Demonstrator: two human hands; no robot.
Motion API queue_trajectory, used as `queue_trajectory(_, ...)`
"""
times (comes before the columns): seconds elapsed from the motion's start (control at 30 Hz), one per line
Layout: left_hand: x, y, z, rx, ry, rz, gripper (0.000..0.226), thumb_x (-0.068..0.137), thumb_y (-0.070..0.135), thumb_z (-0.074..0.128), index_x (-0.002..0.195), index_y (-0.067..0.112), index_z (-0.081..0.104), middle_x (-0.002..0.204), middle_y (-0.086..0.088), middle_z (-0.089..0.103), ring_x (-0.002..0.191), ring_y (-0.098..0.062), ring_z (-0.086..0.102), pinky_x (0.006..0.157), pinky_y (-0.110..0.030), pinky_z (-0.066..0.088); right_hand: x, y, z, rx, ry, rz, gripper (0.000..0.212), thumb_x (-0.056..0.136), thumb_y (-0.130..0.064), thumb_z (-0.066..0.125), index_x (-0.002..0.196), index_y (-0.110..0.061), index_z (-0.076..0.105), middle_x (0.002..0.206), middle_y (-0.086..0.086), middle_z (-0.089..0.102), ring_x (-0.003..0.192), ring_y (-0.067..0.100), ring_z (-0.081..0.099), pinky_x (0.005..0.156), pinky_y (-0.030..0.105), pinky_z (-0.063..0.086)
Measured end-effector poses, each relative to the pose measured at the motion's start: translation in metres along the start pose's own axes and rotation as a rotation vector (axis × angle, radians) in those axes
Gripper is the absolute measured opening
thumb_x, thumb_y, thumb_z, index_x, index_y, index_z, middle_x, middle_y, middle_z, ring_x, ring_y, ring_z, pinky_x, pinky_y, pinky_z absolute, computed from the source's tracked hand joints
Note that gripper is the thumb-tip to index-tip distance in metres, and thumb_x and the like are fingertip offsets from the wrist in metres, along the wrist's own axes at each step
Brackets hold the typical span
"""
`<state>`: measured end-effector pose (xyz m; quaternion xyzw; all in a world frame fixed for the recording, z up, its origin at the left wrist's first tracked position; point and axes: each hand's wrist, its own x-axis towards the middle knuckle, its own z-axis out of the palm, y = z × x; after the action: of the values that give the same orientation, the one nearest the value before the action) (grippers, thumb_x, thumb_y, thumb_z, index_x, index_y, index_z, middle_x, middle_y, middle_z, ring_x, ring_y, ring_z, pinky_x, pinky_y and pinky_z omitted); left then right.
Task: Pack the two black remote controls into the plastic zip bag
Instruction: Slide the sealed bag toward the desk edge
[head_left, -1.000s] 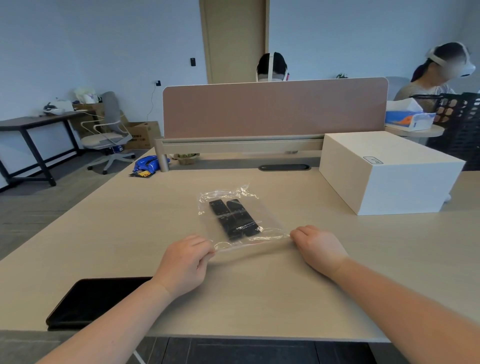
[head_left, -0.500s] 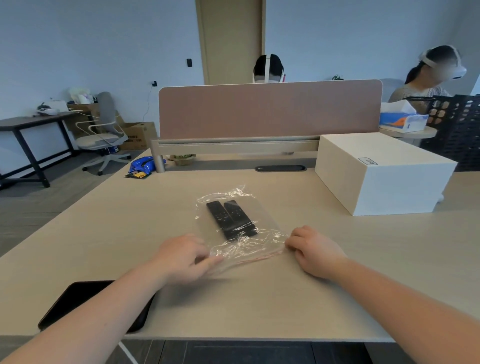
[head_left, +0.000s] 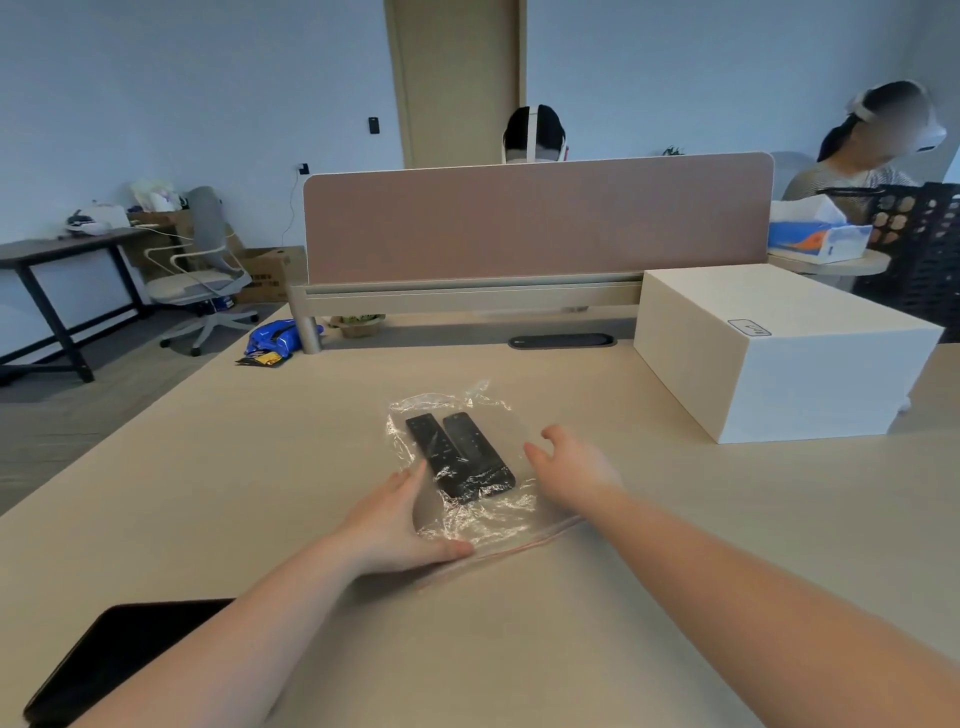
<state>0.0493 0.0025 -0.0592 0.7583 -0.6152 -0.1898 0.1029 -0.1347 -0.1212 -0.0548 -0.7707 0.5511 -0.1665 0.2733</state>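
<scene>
The left hand (head_left: 387, 525) lies flat and open on the near left part of the plastic zip bag (head_left: 467, 467), thumb along the zip edge, pinning it to the desk (head_left: 260, 467) with no closed grip. The right hand (head_left: 571, 470) hovers open at the bag's right side, fingers spread, holding nothing. Between the two hands, both black remote controls (head_left: 460, 454) lie side by side inside the bag, their near ends just beyond the left thumb. The zip strip runs along the edge nearest the person; whether it is sealed cannot be told. If it is open, lifting the bag by its far end could let the remotes slide out, and the crinkled film may keep the strip from closing evenly.
</scene>
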Motion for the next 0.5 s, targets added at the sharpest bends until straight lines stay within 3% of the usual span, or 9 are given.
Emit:
queue_trajectory(0.17,0.016,0.002,-0.002,0.070,-0.062,-0.004,0.150,0.020,0.099,0.037,0.145,0.026,-0.006,0.158,0.001,0.009,0.142,-0.022,0.017,0.118,-0.040,0.018,0.008,0.002,0.012,-0.028,0.002,-0.102,0.047,0.095,-0.027,0.046,0.139,-0.022,0.031,0.118,0.016,0.063,0.105,0.032,0.060,0.089,0.040,0.050)
queue_trajectory(0.27,0.024,0.012,-0.004,0.075,-0.103,-0.005,0.152,0.018,0.097,0.035,0.145,0.026,-0.009,0.158,-0.001,0.005,0.143,-0.024,0.014,0.119,-0.041,0.010,0.009,0.013,0.008,-0.004,0.040,-0.144,0.047,0.094,-0.019,0.046,0.138,-0.027,0.032,0.106,0.015,0.068,0.095,0.031,0.064,0.082,0.039,0.053)
queue_trajectory(0.5,0.082,0.046,0.001,0.053,-0.109,0.038,0.147,0.022,0.097,0.038,0.144,0.031,-0.012,0.158,-0.004,0.002,0.144,-0.024,0.008,0.120,-0.040,0.002,0.033,0.047,-0.016,0.051,0.276,-0.112,0.044,0.094,-0.015,0.044,0.136,-0.030,0.038,0.104,0.008,0.068,0.094,0.028,0.063,0.079,0.038,0.053)
